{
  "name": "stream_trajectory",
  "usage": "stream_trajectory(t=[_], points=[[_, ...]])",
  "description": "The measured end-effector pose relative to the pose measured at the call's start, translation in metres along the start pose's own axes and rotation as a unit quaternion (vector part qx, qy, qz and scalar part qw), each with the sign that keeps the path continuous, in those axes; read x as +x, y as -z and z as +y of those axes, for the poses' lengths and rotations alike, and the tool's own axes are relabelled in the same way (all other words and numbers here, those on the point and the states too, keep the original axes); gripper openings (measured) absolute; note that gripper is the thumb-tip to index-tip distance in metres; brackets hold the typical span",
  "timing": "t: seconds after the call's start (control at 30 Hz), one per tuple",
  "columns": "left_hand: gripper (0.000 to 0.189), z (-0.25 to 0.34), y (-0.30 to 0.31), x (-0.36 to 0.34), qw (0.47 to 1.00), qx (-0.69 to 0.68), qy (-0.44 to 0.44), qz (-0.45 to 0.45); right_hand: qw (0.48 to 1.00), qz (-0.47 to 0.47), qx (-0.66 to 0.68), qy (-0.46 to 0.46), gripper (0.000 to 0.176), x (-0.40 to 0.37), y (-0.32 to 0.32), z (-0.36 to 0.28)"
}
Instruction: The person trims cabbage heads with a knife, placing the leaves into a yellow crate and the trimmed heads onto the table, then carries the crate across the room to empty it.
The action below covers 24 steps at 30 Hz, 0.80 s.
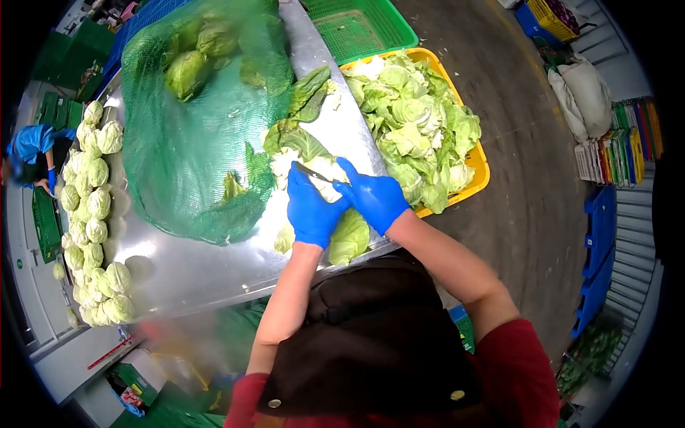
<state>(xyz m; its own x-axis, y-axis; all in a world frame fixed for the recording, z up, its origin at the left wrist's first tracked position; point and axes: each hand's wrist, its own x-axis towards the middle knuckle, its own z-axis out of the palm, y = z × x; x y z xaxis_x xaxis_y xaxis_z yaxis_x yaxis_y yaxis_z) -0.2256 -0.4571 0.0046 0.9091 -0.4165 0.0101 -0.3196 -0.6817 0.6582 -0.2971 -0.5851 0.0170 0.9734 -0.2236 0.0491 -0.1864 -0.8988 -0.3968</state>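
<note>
Both of my hands wear blue gloves and meet above loose cabbage leaves (349,239) near the front edge of the metal table (207,282). A dark, narrow knife (312,173) lies between them, its near part against the fingers of my left hand (312,208). My right hand (376,197) has its fingers bent close to my left thumb; what it holds, if anything, is hidden. Left of my hands a green mesh bag (193,150) is spread on the table, with whole cabbages (187,75) at its far end.
Trimmed cabbages (98,203) line the table's left edge. Beyond its right edge stand a yellow crate (479,167) full of leaves and a green crate (357,32). A person in blue (34,145) is at the far left. Stacked crates (621,146) stand far right.
</note>
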Motion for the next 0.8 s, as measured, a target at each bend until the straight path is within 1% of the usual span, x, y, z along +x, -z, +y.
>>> stream_trajectory(t=[0.1,0.13,0.2,0.23,0.33,0.37,0.47,0.53,0.57,0.6,0.63,0.67,0.7,0.73,0.77,0.8], points=[[0.113,0.002,0.003,0.001,0.999,0.021,0.023,-0.007,0.994,-0.049,0.095,-0.023,0.038,0.013,-0.004,0.009],[0.112,0.001,0.003,0.001,0.999,0.024,0.026,-0.007,0.992,-0.083,0.092,-0.034,0.037,0.022,0.001,0.009],[0.110,0.000,0.003,0.002,0.999,0.028,0.027,-0.007,0.984,-0.147,0.083,-0.056,0.037,0.037,0.015,0.009],[0.106,0.001,0.007,0.002,0.998,0.035,0.048,-0.028,0.976,-0.160,0.138,-0.059,0.044,0.039,0.012,0.012],[0.101,0.003,0.019,0.003,0.996,-0.039,0.057,-0.053,0.952,-0.134,0.252,-0.106,0.049,0.038,-0.005,0.015],[0.097,0.001,0.017,0.001,0.997,-0.025,0.063,-0.045,0.965,-0.150,0.200,-0.082,0.045,0.041,-0.005,0.019],[0.101,0.010,0.026,0.005,0.990,-0.077,0.084,-0.082,0.952,-0.103,0.258,-0.129,0.043,0.033,-0.020,0.019],[0.105,0.007,0.017,0.002,0.996,-0.033,0.072,-0.050,0.968,-0.041,0.226,-0.107,0.037,0.030,-0.032,0.021],[0.107,0.002,0.009,-0.004,0.997,-0.010,0.066,-0.036,0.988,-0.003,0.132,-0.080,0.039,0.030,-0.042,0.027],[0.110,0.001,-0.006,-0.018,0.999,0.039,-0.019,0.029,0.997,0.033,0.040,-0.050,0.042,0.032,-0.054,0.031],[0.109,0.008,-0.004,-0.027,0.997,0.066,-0.027,0.020,0.981,-0.039,0.110,-0.155,0.042,0.045,-0.051,0.032],[0.109,0.016,0.000,-0.031,0.995,0.088,-0.037,0.011,0.982,-0.040,0.124,-0.139,0.043,0.042,-0.047,0.031],[0.108,0.017,0.006,-0.032,1.000,0.024,-0.016,0.005,0.982,-0.049,0.135,-0.123,0.044,0.031,-0.020,0.016],[0.107,0.008,0.006,-0.034,0.999,0.026,-0.017,0.017,0.982,-0.056,0.146,-0.108,0.045,0.025,-0.005,0.008],[0.106,0.003,0.014,-0.038,0.999,-0.033,-0.024,-0.002,0.967,-0.044,0.149,-0.200,0.044,0.027,-0.025,0.015],[0.106,-0.005,0.025,-0.046,0.995,-0.089,-0.029,-0.019,0.963,-0.021,0.174,-0.203,0.043,0.024,-0.038,0.030]])
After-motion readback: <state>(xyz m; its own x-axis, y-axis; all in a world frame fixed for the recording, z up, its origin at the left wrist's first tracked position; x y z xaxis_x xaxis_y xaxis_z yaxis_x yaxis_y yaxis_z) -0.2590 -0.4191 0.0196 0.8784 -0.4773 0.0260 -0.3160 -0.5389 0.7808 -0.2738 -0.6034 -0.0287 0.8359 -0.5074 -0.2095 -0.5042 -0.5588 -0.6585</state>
